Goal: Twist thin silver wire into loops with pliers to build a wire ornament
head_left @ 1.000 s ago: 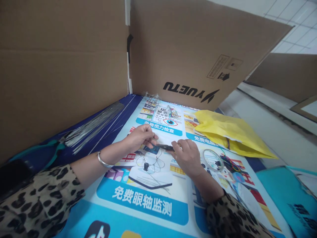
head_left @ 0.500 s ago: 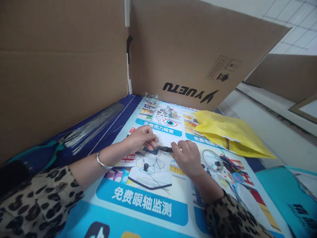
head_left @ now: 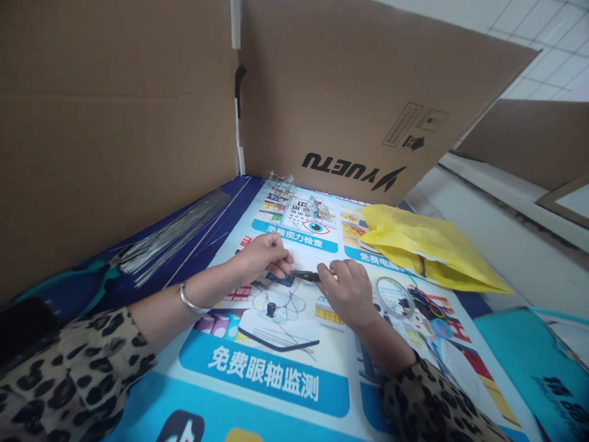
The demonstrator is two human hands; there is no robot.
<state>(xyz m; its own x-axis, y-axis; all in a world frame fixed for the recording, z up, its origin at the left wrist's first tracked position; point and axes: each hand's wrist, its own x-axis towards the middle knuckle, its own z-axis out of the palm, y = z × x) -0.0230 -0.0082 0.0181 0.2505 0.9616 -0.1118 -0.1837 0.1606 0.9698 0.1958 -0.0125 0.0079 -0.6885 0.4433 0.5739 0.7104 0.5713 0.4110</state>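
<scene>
My left hand (head_left: pixel 260 258) pinches a thin wire above the printed poster (head_left: pixel 276 368), a silver bangle on its wrist. My right hand (head_left: pixel 350 291) grips small dark pliers (head_left: pixel 306 275) whose tip points left toward the left fingers. Just below the hands a looped wire piece with a small black bead (head_left: pixel 272 307) hangs or lies on the poster. Both arms wear leopard-print sleeves.
A bundle of straight silver wires (head_left: pixel 175 236) lies at the left beside teal-handled pliers (head_left: pixel 99 279). A yellow bag (head_left: pixel 427 245), a clear tape roll (head_left: pixel 393 294) and coloured wires (head_left: pixel 426 304) sit at the right. Cardboard walls (head_left: pixel 345 92) stand behind. A teal bag (head_left: pixel 538 362) lies lower right.
The two hands have drawn slightly closer together, the pliers' tip nearer the left fingers. Little else has moved.
</scene>
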